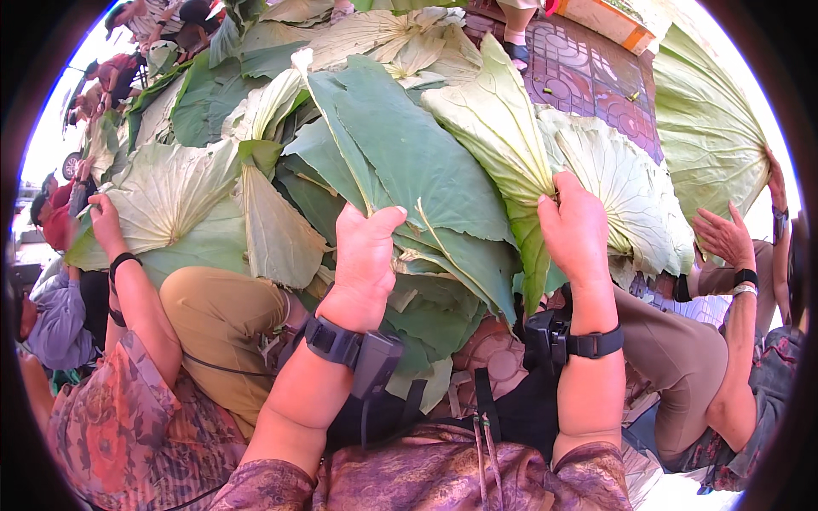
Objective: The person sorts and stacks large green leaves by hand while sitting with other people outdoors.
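Observation:
A large blue-green lotus leaf (409, 147) spreads out before me, and my left hand (365, 249) grips its lower edge with the thumb on top. My right hand (574, 223) pinches the gathered centre of a pale green lotus leaf (505, 128), whose veined underside faces up. Beneath and between my hands lies a pile of further leaves (441, 313), some with cut stalks showing. The fingers of my left hand are mostly hidden from view. Both wrists carry dark strapped devices.
At left, a person's hand (108, 223) holds a pale lotus leaf (172, 191). On the right, another person's hand (725, 236) is raised near a big upright leaf (709, 121). Patterned paving (581, 83) and a white box with an orange edge (607, 22) are farther off.

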`<action>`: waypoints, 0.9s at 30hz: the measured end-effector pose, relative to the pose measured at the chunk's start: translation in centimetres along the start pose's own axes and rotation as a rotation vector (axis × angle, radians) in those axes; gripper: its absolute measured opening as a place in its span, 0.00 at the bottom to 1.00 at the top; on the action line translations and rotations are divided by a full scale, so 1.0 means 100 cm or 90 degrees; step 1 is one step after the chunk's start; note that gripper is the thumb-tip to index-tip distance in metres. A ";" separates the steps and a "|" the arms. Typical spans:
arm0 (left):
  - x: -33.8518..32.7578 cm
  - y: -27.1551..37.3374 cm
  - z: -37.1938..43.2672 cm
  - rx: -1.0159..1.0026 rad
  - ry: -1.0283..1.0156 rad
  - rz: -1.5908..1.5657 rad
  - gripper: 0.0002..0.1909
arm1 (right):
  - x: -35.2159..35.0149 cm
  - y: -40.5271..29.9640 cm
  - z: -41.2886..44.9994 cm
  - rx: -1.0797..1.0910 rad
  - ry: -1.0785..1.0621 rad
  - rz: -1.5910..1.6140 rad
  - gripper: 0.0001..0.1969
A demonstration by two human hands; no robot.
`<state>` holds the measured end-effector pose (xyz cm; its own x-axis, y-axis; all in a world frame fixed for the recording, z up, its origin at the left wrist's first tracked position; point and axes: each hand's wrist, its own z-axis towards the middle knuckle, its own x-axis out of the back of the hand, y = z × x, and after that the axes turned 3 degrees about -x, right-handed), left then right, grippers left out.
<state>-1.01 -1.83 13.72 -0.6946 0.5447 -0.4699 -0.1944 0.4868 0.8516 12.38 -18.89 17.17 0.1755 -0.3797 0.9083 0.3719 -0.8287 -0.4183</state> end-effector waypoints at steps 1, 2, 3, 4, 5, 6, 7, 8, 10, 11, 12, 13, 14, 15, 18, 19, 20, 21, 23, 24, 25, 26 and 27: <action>0.001 0.001 0.001 0.008 0.004 0.002 0.15 | 0.000 0.003 0.000 0.000 0.001 -0.002 0.08; 0.002 0.002 0.001 0.009 0.002 -0.001 0.15 | 0.000 0.007 0.001 0.010 0.023 0.052 0.08; 0.001 0.002 0.000 -0.005 0.006 -0.005 0.15 | 0.000 0.013 0.002 0.020 0.047 0.101 0.08; -0.001 0.003 0.000 -0.019 0.010 -0.009 0.15 | -0.001 0.017 0.003 0.018 0.054 0.093 0.08; 0.000 0.009 0.000 -0.007 0.006 -0.003 0.16 | -0.004 0.022 0.006 0.000 0.079 0.162 0.08; 0.005 0.012 0.001 -0.015 0.017 0.016 0.16 | -0.008 0.028 0.008 -0.018 0.105 0.232 0.09; 0.006 0.013 0.003 -0.019 0.022 0.029 0.16 | -0.010 0.038 0.011 -0.023 0.118 0.217 0.09; 0.004 0.015 0.005 -0.023 0.019 0.007 0.17 | -0.011 0.050 0.014 -0.050 0.134 0.267 0.09; 0.010 0.026 0.004 -0.045 0.029 -0.001 0.18 | -0.008 0.056 0.018 -0.070 0.149 0.325 0.09; 0.010 0.027 0.005 -0.054 0.041 -0.006 0.19 | -0.002 0.061 0.018 -0.123 0.148 0.414 0.08; 0.011 0.029 0.006 -0.063 0.039 -0.004 0.20 | 0.003 0.063 0.019 -0.174 0.144 0.508 0.08; 0.011 0.030 0.007 -0.072 0.038 -0.001 0.21 | 0.007 0.066 0.020 -0.225 0.138 0.604 0.07; 0.012 0.030 0.008 -0.073 0.034 -0.004 0.21 | 0.009 0.075 0.020 -0.230 0.171 0.642 0.08; 0.014 0.029 0.010 -0.085 0.040 -0.005 0.21 | 0.012 0.084 0.021 -0.228 0.173 0.643 0.08; 0.014 0.029 0.011 -0.095 0.050 0.001 0.21 | 0.021 0.112 0.023 -0.262 0.237 0.690 0.07; 0.013 0.028 0.012 -0.092 0.054 0.007 0.22 | 0.022 0.119 0.023 -0.263 0.240 0.689 0.07; 0.012 0.027 0.012 -0.091 0.052 0.007 0.22 | 0.023 0.125 0.023 -0.259 0.280 0.720 0.08; 0.012 0.026 0.012 -0.087 0.052 0.001 0.22 | 0.024 0.129 0.024 -0.253 0.319 0.751 0.09; 0.010 0.024 0.014 -0.081 0.051 -0.004 0.22 | 0.025 0.137 0.026 -0.229 0.387 0.790 0.09; 0.009 0.023 0.015 -0.091 0.051 0.001 0.21 | 0.025 0.141 0.028 -0.248 0.392 0.822 0.10; 0.008 0.022 0.015 -0.101 0.051 0.006 0.21 | 0.023 0.148 0.030 -0.267 0.398 0.853 0.11; 0.008 0.021 0.016 -0.100 0.052 0.008 0.21 | 0.019 0.156 0.031 -0.268 0.397 0.853 0.11; 0.009 0.023 0.016 -0.092 0.059 0.019 0.20 | 0.012 0.162 0.034 -0.336 0.393 0.902 0.12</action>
<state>-0.93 0.88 14.84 -0.7612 0.4883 -0.4268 -0.2661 0.3649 0.8922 21.71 -31.38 11.41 -0.3330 -0.9062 -0.2604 -0.1178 0.3140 -0.9421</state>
